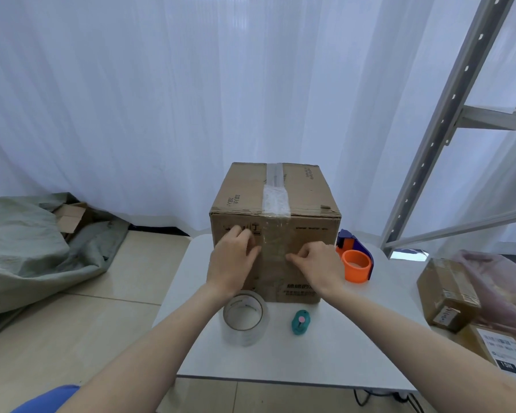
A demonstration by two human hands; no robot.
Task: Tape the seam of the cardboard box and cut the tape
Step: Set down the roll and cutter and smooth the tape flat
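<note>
Table (393,338): white, bearing everything below.
Cardboard box (304,201): centre, tape strip (276,198) along top seam and down front.
Left hand (233,260): flat on front face, 9 o'clock of strip, grasping nothing.
Right hand (318,263): 3 o'clock, fingertips pressing, grasping nothing.
Tape roll (244,318): 6 o'clock.
Cutter (300,321): teal, beside roll.

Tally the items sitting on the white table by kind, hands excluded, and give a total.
Cardboard box: 1
Clear tape roll: 1
Teal cutter: 1
Tape dispenser with orange core: 1
Total: 4

Left hand and right hand both press on the box's front face.
</note>
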